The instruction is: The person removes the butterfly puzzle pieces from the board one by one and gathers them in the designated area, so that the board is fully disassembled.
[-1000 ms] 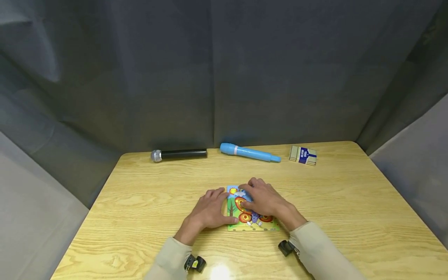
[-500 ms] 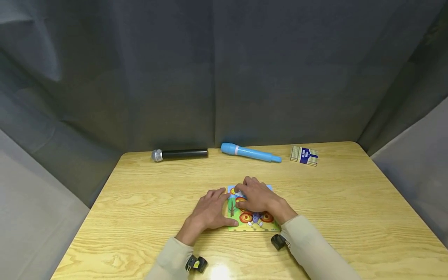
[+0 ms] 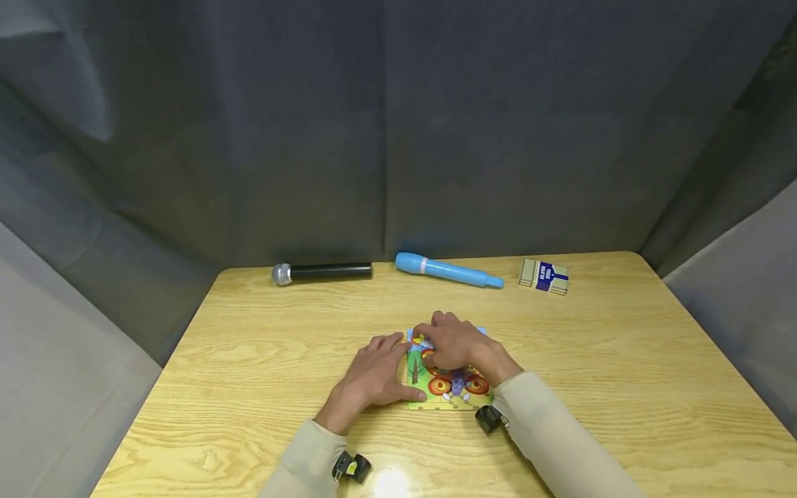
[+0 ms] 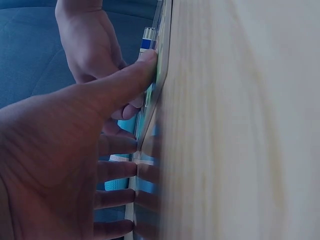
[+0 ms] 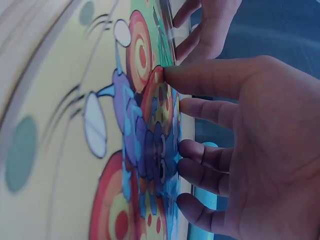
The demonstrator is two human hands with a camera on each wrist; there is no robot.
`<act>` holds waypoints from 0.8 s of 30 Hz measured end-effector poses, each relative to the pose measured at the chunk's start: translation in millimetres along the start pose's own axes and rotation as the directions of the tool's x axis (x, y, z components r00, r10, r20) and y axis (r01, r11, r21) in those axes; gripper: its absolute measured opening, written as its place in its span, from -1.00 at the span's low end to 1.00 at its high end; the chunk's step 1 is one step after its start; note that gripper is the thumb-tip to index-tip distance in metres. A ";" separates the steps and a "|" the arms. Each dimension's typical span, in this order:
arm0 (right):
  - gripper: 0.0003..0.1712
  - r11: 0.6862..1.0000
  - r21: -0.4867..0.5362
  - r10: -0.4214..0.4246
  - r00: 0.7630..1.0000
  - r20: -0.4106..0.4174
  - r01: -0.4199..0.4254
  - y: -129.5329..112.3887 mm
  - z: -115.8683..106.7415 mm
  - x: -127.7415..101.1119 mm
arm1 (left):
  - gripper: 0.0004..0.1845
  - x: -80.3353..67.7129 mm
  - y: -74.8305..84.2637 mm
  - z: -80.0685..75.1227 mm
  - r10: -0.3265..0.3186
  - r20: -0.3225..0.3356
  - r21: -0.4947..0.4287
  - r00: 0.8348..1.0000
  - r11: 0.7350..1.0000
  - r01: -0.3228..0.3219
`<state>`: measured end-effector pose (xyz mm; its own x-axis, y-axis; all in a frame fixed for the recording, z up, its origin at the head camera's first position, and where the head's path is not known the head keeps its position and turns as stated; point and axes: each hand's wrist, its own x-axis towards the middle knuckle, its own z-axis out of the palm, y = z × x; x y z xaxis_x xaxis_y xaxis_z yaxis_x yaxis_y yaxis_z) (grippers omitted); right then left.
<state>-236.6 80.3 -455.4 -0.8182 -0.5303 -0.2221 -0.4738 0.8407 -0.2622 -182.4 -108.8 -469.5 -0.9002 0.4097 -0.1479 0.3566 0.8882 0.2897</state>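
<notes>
1. The wooden worktop [image 3: 261,360] is backed by a dark grey curtain [image 3: 398,138] (it closes in both sides as well).
2. A butterfly picture puzzle board [image 3: 457,389] lies flat on the worktop near its front edge, about the middle, with both hands on it.
3. The left hand [image 3: 373,377] lies flat, palm down, fingers straight, against the board's left edge; its thumb presses that edge and its fingertips [image 4: 125,170] meet the board's side, as the left wrist view shows. Its grip closes on nothing.
4. The right hand [image 3: 457,349] rests on the board's far left part, fingers bent downward, with fingertips [image 5: 172,75] pressing the printed butterfly. They press rather than pinch, so this grip also holds nothing.
5. A black microphone with a silver head [image 3: 320,272] lies along the far edge, to the left.
6. A light blue toy microphone [image 3: 448,270] lies just to its right.
7. A small blue-and-cream striped box [image 3: 544,276] sits farther right, well apart from the hands.
</notes>
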 end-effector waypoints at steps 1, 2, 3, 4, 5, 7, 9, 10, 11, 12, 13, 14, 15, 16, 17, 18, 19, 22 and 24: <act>-0.40 1.000 0.004 -0.001 1.000 0.003 0.001 0.0 -0.4 0.6 | 0.03 0.1 0.0 -0.2 -0.001 0.000 0.000 1.000 1.000 0.001; -0.40 1.000 0.010 -0.002 1.000 0.005 0.002 0.0 -0.9 1.2 | 0.03 0.2 -0.1 -0.2 -0.002 0.000 0.002 1.000 1.000 0.002; -0.41 1.000 0.023 -0.004 1.000 0.005 0.004 -0.1 -1.2 1.7 | 0.03 0.3 -0.1 -0.3 -0.003 0.000 0.000 1.000 1.000 0.003; -0.41 0.999 0.040 -0.004 1.000 0.004 0.004 -0.1 -1.5 2.3 | 0.03 0.4 0.0 -0.2 -0.003 0.000 -0.002 1.000 1.000 0.003; -0.42 0.999 0.052 -0.003 1.000 0.006 0.002 0.1 -1.6 2.7 | 0.03 0.5 0.1 -0.2 -0.003 0.000 -0.005 1.000 1.000 0.003; -0.42 0.997 0.076 0.004 1.000 0.011 -0.005 0.1 -2.1 2.9 | 0.02 0.7 0.6 0.1 -0.001 0.005 -0.017 1.000 1.000 0.002; -0.44 0.994 0.104 0.010 1.000 0.012 -0.012 0.2 -2.5 3.1 | 0.02 1.0 1.1 0.5 0.000 0.009 -0.023 1.000 1.000 0.000; -0.45 0.994 0.111 0.014 1.000 0.011 -0.015 0.3 -2.7 3.0 | 0.02 1.2 1.5 0.7 0.000 0.010 -0.022 1.000 1.000 0.000; -0.47 0.993 0.116 0.016 1.000 0.010 -0.017 0.3 -2.9 2.7 | 0.02 1.4 1.8 0.9 -0.001 0.010 -0.022 1.000 1.000 0.001; -0.48 0.993 0.118 0.018 1.000 0.007 -0.019 0.2 -3.2 2.4 | 0.03 1.5 2.1 1.2 -0.001 0.011 -0.018 1.000 1.000 0.001; -0.50 0.992 0.124 0.019 1.000 0.003 -0.019 0.3 -3.0 2.3 | 0.03 1.7 2.2 1.3 -0.001 0.009 -0.016 1.000 1.000 0.002; -0.50 0.991 0.130 0.020 1.000 -0.003 -0.020 0.4 -2.9 2.2 | 0.03 1.6 2.4 1.0 -0.003 0.009 -0.012 1.000 1.000 0.003; -0.49 0.991 0.134 0.023 1.000 -0.009 -0.021 0.5 -2.6 1.9 | 0.03 1.6 2.5 0.6 -0.006 0.009 -0.011 1.000 1.000 0.006; -0.48 0.991 0.134 0.025 1.000 -0.016 -0.022 0.9 -1.9 2.0 | 0.03 1.6 2.5 0.3 -0.008 0.009 -0.009 1.000 1.000 0.008; -0.46 0.990 0.138 0.027 0.999 -0.022 -0.023 1.3 -1.3 2.3 | 0.03 1.7 2.2 0.2 -0.011 0.010 -0.008 1.000 1.000 0.011; -0.44 0.990 0.141 0.030 0.999 -0.027 -0.026 1.8 -0.5 2.4 | 0.03 1.6 2.0 0.1 -0.015 0.012 -0.008 1.000 1.000 0.015; -0.43 0.989 0.146 0.034 0.999 -0.033 -0.028 2.3 0.1 2.6 | 0.03 1.4 1.8 -0.2 -0.017 0.014 -0.010 1.000 1.000 0.017; -0.43 0.988 0.154 0.028 0.998 -0.056 -0.019 3.4 2.1 2.5 | 0.03 0.9 1.0 -0.4 -0.021 0.015 -0.013 1.000 1.000 0.022; -0.46 0.984 0.177 0.022 0.997 -0.070 -0.009 3.4 2.8 1.4 | 0.03 0.5 0.2 -0.4 -0.022 0.011 -0.013 1.000 1.000 0.022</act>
<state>-238.4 82.1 -459.2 -0.8491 -0.5029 -0.1618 -0.4010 0.8129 -0.4223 -182.9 -108.5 -469.1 -0.9050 0.3920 -0.1651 0.3331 0.8945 0.2981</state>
